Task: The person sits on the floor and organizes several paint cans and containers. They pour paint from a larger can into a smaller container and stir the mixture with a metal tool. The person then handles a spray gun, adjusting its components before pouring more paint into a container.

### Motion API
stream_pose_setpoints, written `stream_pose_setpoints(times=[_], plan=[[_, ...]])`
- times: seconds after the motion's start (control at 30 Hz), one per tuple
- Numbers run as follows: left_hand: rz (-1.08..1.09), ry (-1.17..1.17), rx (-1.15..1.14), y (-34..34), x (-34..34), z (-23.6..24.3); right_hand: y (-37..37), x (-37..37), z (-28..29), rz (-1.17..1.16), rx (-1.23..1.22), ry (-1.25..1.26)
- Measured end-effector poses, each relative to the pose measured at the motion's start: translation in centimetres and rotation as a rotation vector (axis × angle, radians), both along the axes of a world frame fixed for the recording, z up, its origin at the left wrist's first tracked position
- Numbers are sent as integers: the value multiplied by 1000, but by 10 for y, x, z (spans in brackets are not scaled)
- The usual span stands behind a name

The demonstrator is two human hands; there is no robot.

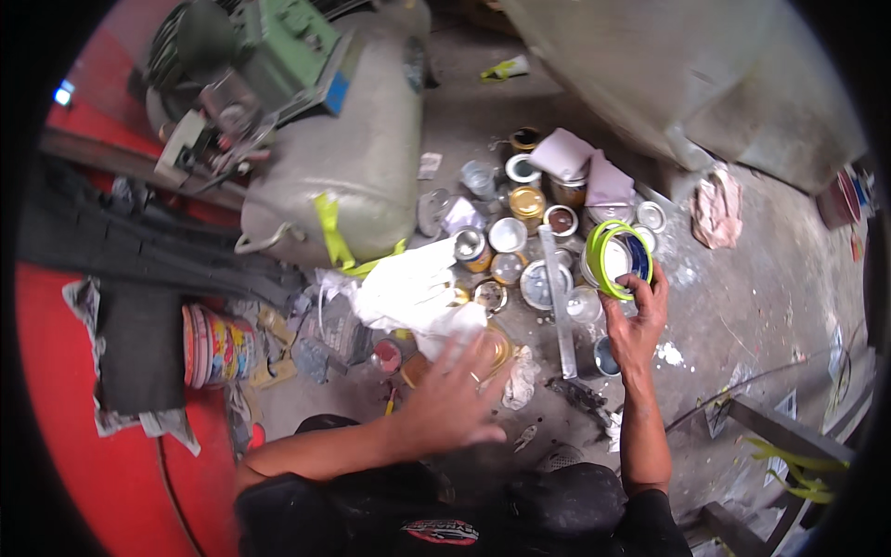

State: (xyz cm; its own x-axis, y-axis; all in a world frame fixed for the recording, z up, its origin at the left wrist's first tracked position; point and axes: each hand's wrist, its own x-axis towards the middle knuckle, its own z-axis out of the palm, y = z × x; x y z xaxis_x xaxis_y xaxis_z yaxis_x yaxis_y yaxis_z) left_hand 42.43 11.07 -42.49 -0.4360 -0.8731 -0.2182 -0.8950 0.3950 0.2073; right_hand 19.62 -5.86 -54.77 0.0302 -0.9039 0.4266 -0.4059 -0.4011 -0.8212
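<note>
My right hand (639, 320) is closed on a lime-green roll of tape (597, 263), with the thumb and fingers at its near right side. White and dark blue surfaces show through the ring. I cannot tell whether the blue part belongs to the roll or to something behind it. My left hand (453, 385) is smeared by motion, its fingers spread, and nothing shows in it. It hovers just in front of a crumpled white cloth (408, 288) and a yellowish round can (499, 348). Cans and jars, including a white-topped one (508, 235), crowd the floor between the hands.
A grey metal strip (559, 306) lies across the cups. A large grey tank (362, 158) with a green machine (283, 42) stands at the far left. A colourful bucket (218, 345) is at left, a pink rag (717, 209) at right, and a metal frame (789, 432) nearer right.
</note>
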Motion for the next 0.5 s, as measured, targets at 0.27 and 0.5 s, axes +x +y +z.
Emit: stream_pose_setpoints(times=[0.27, 0.5], plan=[[-419, 208, 530, 60, 6, -8, 38, 164, 75, 824, -178, 295], [-356, 229, 489, 56, 43, 21, 58, 237, 18, 846, -14, 854]])
